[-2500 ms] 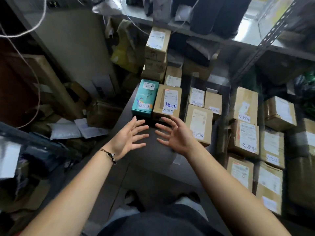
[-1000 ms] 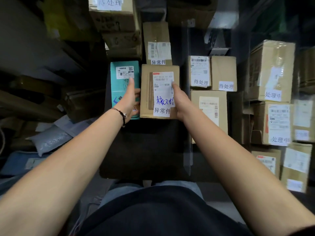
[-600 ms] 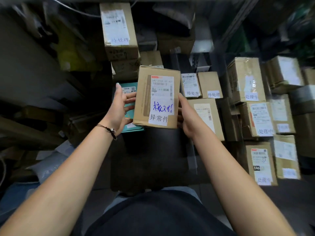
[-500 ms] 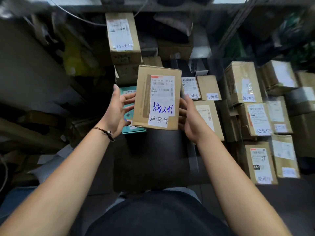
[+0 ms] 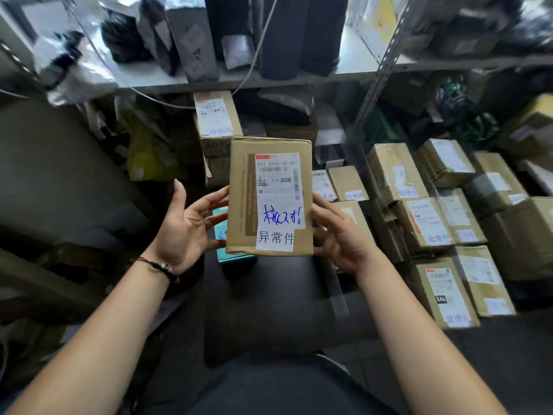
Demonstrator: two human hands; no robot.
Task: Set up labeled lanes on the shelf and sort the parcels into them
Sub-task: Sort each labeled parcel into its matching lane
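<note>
a brown cardboard parcel [image 5: 269,196] is held upright in the air between both hands, above the dark shelf surface [image 5: 269,310] and in front of the stacked boxes at the back. it is a flat, tall rectangular box with a strip of brownish tape running down its face left of the labels. a white shipping label [image 5: 278,175] with a red top edge, a printed number and barcodes covers its upper right part; below that is blue handwriting [image 5: 282,215], and at the bottom a white sticker [image 5: 275,238] printed 异常件. the left hand [image 5: 187,232], with a dark bracelet [image 5: 158,266] at the wrist, has its fingers spread and nearly straight, tips against the parcel's left side, thumb pointing up and clear of it. the right hand [image 5: 341,238] grips the right side, thumb along the edge and fingers hidden behind the box. a teal box [image 5: 223,235] lies on the shelf just behind the parcel's lower left corner. to the right, more brown boxes [image 5: 425,223] with white stickers lie in rows.
</note>
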